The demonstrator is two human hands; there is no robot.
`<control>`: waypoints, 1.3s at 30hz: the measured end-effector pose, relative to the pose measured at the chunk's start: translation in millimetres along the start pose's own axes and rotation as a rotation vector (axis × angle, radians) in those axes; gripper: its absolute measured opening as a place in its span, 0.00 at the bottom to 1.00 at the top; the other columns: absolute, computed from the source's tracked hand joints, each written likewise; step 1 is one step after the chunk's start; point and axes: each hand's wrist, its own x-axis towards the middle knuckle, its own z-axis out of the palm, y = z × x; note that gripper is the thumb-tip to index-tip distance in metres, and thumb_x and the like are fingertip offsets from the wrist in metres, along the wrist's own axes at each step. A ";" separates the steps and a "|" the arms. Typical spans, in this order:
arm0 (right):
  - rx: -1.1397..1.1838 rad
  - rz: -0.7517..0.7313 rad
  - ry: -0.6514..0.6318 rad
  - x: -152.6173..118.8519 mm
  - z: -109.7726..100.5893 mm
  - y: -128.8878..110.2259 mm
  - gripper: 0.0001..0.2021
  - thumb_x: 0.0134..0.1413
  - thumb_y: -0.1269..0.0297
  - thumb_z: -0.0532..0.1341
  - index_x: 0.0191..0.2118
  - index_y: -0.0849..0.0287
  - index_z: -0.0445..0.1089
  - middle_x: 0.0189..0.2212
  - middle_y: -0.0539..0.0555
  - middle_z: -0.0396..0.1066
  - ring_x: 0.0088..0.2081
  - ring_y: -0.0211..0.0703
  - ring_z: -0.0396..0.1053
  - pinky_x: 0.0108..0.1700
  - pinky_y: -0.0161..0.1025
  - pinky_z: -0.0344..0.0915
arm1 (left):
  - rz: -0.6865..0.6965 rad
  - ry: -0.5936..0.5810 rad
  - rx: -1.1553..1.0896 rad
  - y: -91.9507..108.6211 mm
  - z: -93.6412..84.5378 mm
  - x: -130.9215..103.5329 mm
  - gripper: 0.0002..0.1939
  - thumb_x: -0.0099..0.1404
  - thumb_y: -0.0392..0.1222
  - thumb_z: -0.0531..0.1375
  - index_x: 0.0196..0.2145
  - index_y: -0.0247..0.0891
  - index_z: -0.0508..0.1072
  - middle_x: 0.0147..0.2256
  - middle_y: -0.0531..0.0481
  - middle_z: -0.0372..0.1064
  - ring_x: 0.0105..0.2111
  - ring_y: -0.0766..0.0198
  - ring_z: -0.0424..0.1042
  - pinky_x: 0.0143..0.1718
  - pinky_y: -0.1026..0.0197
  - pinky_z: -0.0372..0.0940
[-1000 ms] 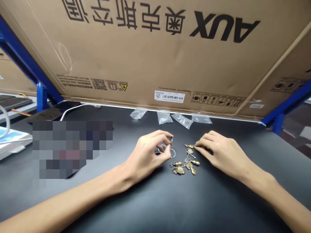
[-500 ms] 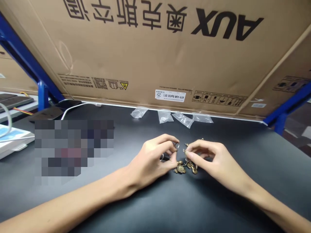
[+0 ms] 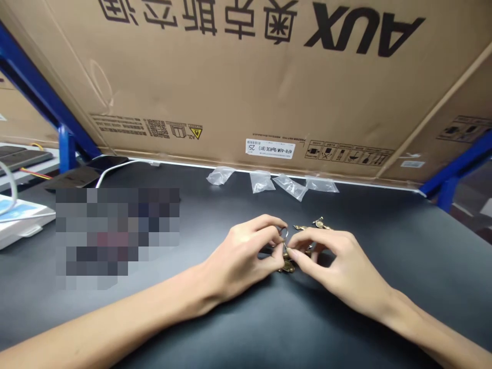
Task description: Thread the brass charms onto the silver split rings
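Note:
My left hand (image 3: 248, 248) is closed in a pinch on a thin silver metal ring (image 3: 286, 233), part of which shows above the fingertips. My right hand (image 3: 340, 256) meets it there, thumb and forefinger pinched together by the ring. A small bronze-coloured charm (image 3: 287, 266) hangs or lies just below the left fingertips. What the right fingertips grip is too small and hidden to make out. Beyond the right hand, more bronze charms (image 3: 320, 223) lie on the black tabletop (image 3: 246, 328), some partly covered by the fingers.
Several small clear plastic bags (image 3: 263, 181) lie in a row along the table's back edge. Behind them stands a large cardboard box (image 3: 230, 87), between blue metal posts (image 3: 67, 148). At left are a white cable (image 3: 109, 171), a white box (image 3: 23, 225) and a blurred-out patch.
My right hand has moved left and slightly down, so its fingertips now meet those of my left hand at the ring. Charms behind it show more clearly. My left hand has barely moved.

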 end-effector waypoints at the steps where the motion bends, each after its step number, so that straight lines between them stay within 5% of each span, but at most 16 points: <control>1: -0.034 -0.030 0.016 -0.6 1.3 0.8 0.05 0.61 0.64 0.61 0.35 0.55 0.74 0.29 0.48 0.76 0.27 0.36 0.70 0.31 0.33 0.68 | -0.012 0.018 -0.019 2.5 -0.3 1.0 0.04 0.62 0.31 0.60 0.31 0.37 0.72 0.43 0.48 0.74 0.37 0.67 0.75 0.40 0.65 0.70; 7: -0.213 -0.163 0.087 -1.4 1.4 7.0 0.07 0.63 0.62 0.60 0.40 0.55 0.75 0.34 0.51 0.78 0.32 0.40 0.73 0.38 0.37 0.69 | -0.313 0.056 -0.279 14.9 -5.6 9.9 0.06 0.65 0.34 0.58 0.30 0.36 0.71 0.39 0.49 0.76 0.38 0.64 0.76 0.42 0.62 0.71; 12: -0.418 -0.006 0.184 7.6 -37.1 22.1 0.11 0.64 0.58 0.57 0.41 0.53 0.77 0.38 0.50 0.80 0.37 0.44 0.76 0.39 0.39 0.70 | -0.407 0.075 -0.377 6.9 -9.5 11.5 0.04 0.64 0.35 0.58 0.32 0.37 0.73 0.43 0.50 0.75 0.42 0.64 0.76 0.45 0.62 0.71; 17: -0.714 0.033 0.061 12.9 -68.6 46.5 0.13 0.62 0.56 0.57 0.38 0.52 0.78 0.37 0.50 0.80 0.35 0.45 0.76 0.36 0.40 0.67 | -0.407 0.081 -0.402 3.7 -10.2 11.4 0.04 0.64 0.36 0.59 0.32 0.36 0.74 0.44 0.46 0.76 0.43 0.61 0.76 0.45 0.60 0.72; 23: -0.825 0.027 -0.051 12.0 -58.6 53.1 0.12 0.63 0.57 0.57 0.37 0.51 0.78 0.34 0.49 0.79 0.33 0.44 0.75 0.32 0.38 0.63 | -0.422 0.080 -0.442 5.2 -10.4 10.9 0.04 0.64 0.37 0.60 0.33 0.35 0.73 0.45 0.45 0.75 0.40 0.62 0.77 0.45 0.59 0.73; 32: -0.771 -0.028 -0.012 12.1 -56.0 52.8 0.11 0.63 0.60 0.56 0.35 0.53 0.76 0.30 0.50 0.78 0.29 0.42 0.75 0.28 0.36 0.62 | -0.488 0.078 -0.544 6.6 -10.7 9.7 0.05 0.65 0.38 0.59 0.32 0.35 0.71 0.44 0.46 0.72 0.37 0.62 0.78 0.38 0.61 0.75; 39: -0.330 0.059 0.078 9.1 -44.8 26.1 0.09 0.62 0.57 0.59 0.37 0.52 0.76 0.35 0.48 0.79 0.33 0.41 0.75 0.32 0.35 0.68 | -0.473 0.061 -0.533 5.3 -10.3 9.5 0.06 0.66 0.39 0.59 0.32 0.35 0.71 0.45 0.46 0.73 0.36 0.62 0.78 0.39 0.59 0.74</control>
